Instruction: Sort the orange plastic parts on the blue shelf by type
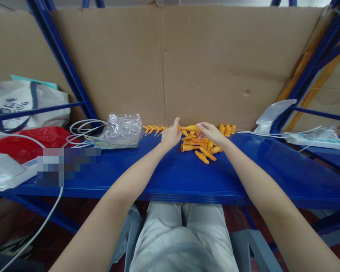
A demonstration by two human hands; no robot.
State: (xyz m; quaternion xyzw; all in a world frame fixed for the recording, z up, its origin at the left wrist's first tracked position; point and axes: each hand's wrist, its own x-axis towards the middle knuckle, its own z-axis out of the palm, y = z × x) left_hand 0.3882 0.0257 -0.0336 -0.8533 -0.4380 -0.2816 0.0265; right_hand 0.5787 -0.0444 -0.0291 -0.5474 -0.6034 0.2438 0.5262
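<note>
Head view, only one: orange ribbed-neck plastic handle (191,128) sits in the gap between the two hands, at the far side of the blue worktop (172,173), close to the cardboard panel (201,68). Long axis runs roughly left-right, in line with the gap; ribbed neck points to the left hand (170,136), thicker body to the right hand (211,133). From the left fingers it lies to the right, from the right fingers to the left. Both hands are about equally near; right fingertips look to be at the body end, bent and close together. Can't tell if they grip it or just overlap it. Left fingers: partly behind the hand, one digit sticking up, grip or no grip not readable. Loose orange pieces (201,156) are heaped on the near side of the handle, just under the right hand. Off to the left, a row of orange pieces with dark corkscrew-like coils (150,128), its right end cut off by the left hand; then a clear plastic bag (123,130). Three short orange pieces (227,130) are just beyond the right hand. Heap overlaps itself, so no reliable count; handle's contact with the worktop is hidden too.
</note>
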